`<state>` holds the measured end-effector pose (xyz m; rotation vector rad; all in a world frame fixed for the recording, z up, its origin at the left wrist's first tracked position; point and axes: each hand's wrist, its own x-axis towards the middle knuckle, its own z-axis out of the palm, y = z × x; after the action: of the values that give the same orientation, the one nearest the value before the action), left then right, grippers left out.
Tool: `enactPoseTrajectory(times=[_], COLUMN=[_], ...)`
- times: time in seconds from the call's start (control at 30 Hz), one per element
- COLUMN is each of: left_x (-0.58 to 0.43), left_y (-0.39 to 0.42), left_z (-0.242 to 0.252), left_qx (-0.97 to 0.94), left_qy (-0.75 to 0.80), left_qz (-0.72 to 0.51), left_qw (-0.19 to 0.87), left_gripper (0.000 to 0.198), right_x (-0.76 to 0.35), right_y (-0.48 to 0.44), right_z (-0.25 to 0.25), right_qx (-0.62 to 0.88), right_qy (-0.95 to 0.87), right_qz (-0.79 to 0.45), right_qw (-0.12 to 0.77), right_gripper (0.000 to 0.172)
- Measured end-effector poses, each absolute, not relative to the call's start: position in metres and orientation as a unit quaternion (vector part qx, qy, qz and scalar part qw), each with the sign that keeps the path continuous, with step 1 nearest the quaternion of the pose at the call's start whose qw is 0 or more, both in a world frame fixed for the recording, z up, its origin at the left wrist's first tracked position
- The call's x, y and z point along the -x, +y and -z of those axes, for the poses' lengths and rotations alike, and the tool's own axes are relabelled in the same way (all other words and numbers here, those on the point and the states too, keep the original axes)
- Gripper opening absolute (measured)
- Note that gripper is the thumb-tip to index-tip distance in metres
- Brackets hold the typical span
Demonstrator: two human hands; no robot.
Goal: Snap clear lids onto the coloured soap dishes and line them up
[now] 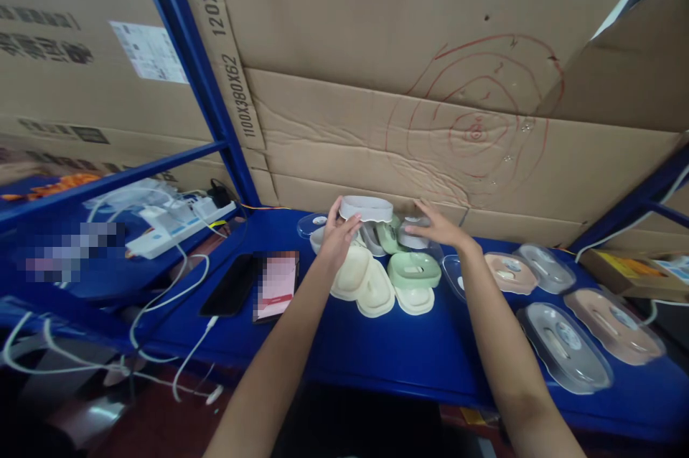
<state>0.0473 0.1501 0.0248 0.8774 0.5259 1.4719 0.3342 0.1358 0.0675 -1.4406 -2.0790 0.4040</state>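
Note:
My left hand [338,235] grips the left end of a white oval soap-dish tray [367,208], held just above a heap of plastic trays. My right hand [437,228] reaches over the heap with fingers stretched forward, resting on a grey tray [412,237] beside the white one. Under the hands lie cream trays [364,283], a green tray [414,270] and more grey and green pieces, all on the blue shelf [377,357].
To the right lie clear oval lids [564,346] and pink trays [613,324]. Two phones [252,284] lie at left, with a white power strip [177,222] and cables. Cardboard sheets [409,106] wall off the back; a blue upright [199,70] stands at left.

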Motion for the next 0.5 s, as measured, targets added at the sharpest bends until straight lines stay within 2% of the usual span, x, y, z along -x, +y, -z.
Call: enactPoseTrajectory(times=[0.07,0.17,0.23,0.5], left_x=[-0.052,-0.060,-0.062,-0.058], left_y=[0.144,0.135,0.133,0.143], left_z=[-0.023,-0.022,-0.021,-0.017], left_qx=[-0.408,-0.447,-0.466,-0.535], left_qy=[0.221,0.211,0.211,0.248], left_qz=[-0.613,-0.573,-0.559,-0.555], left_qw=[0.639,0.653,0.653,0.586], left_gripper=[0.091,0.092,0.094,0.094], right_x=[-0.314,-0.286,-0.278,-0.303], right_y=[0.128,0.119,0.117,0.130], right_z=[-0.079,-0.091,-0.092,-0.082], right_qx=[0.478,0.389,0.387,0.481], right_qy=[-0.803,-0.835,-0.836,-0.786], right_qz=[-0.178,-0.231,-0.234,-0.135], right_qw=[0.307,0.314,0.312,0.364], right_gripper=[0.095,0.066,0.053,0.056])
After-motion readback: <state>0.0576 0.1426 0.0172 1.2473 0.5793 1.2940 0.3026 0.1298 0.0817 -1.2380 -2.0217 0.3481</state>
